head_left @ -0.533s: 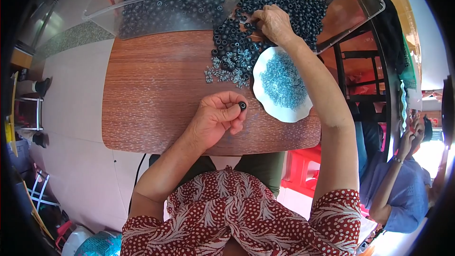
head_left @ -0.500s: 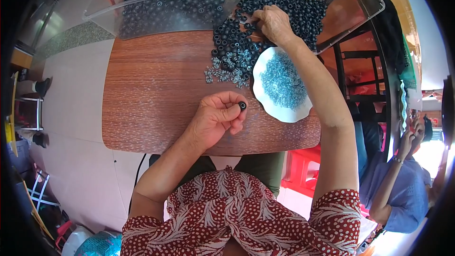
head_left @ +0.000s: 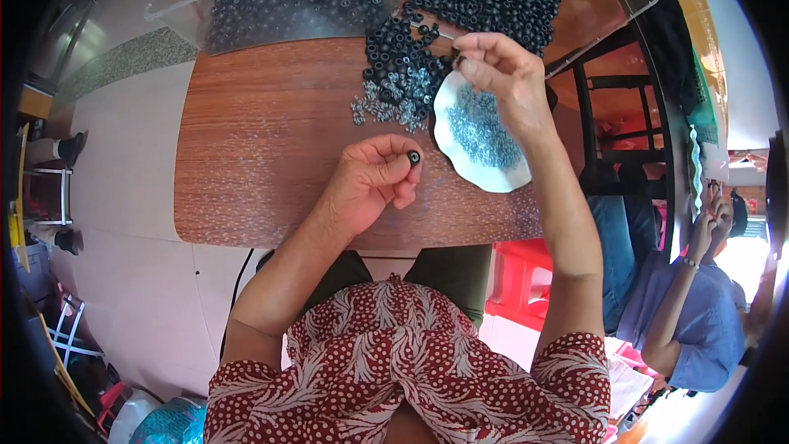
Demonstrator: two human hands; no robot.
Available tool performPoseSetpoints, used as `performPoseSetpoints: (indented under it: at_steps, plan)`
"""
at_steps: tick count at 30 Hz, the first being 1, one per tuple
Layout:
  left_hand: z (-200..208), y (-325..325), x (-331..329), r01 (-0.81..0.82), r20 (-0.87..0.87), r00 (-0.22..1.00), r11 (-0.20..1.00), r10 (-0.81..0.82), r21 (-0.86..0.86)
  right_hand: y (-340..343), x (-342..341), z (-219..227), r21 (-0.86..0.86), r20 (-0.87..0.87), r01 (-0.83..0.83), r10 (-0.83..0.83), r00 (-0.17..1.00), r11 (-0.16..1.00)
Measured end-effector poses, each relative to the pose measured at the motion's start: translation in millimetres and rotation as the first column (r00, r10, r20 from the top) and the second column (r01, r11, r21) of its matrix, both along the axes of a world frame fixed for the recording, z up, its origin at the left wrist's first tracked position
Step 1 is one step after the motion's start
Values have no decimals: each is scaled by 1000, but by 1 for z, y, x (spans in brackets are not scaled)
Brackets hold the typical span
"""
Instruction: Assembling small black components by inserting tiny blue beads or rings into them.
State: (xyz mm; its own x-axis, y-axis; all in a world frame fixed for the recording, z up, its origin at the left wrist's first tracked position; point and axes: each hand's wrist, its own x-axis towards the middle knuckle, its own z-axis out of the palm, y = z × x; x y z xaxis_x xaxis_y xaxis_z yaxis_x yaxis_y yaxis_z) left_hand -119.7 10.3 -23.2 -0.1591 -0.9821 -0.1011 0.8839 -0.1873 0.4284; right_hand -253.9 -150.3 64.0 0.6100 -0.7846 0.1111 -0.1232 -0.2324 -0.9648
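Note:
My left hand (head_left: 376, 181) is closed, holding a small round black piece with a hole through it (head_left: 413, 158) between thumb and forefinger, over the table. A pale spot shows at the hole. My right hand (head_left: 503, 74) is raised above the far rim of a white scalloped plate (head_left: 448, 126), thumb and fingertips pinched on a small dark piece (head_left: 457, 56); its kind is unclear. Many small clear bits (head_left: 485, 136) fill the plate. Beyond the hands lies a heap of similar black pieces (head_left: 493, 8), with more clear bits (head_left: 383, 104) scattered at its near edge.
A clear plastic bin (head_left: 288, 16) of black pieces stands at the table's far left. Another clear bin (head_left: 604, 25) lies behind the heap. The wooden table (head_left: 263, 131) has rounded corners. A red stool (head_left: 519, 275) is under its right side; a person in blue (head_left: 699, 321) sits at right.
My right hand has come back from the black heap to above the plate, now with a small dark piece in its fingertips. My left hand keeps its grip on the black piece. The view has shifted slightly.

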Motion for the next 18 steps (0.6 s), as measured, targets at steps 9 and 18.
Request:
performPoseSetpoints:
  at_steps: [9, 18]
  plan:
    - [8, 5, -5, -45, 18, 999, 999, 45, 2, 72, -32, -11, 278, 223, -92, 29, 974, 956]
    - [11, 24, -16, -45, -23, 999, 999, 45, -2, 109, -34, -15, 239, 190, -10, -36, 981, 971]
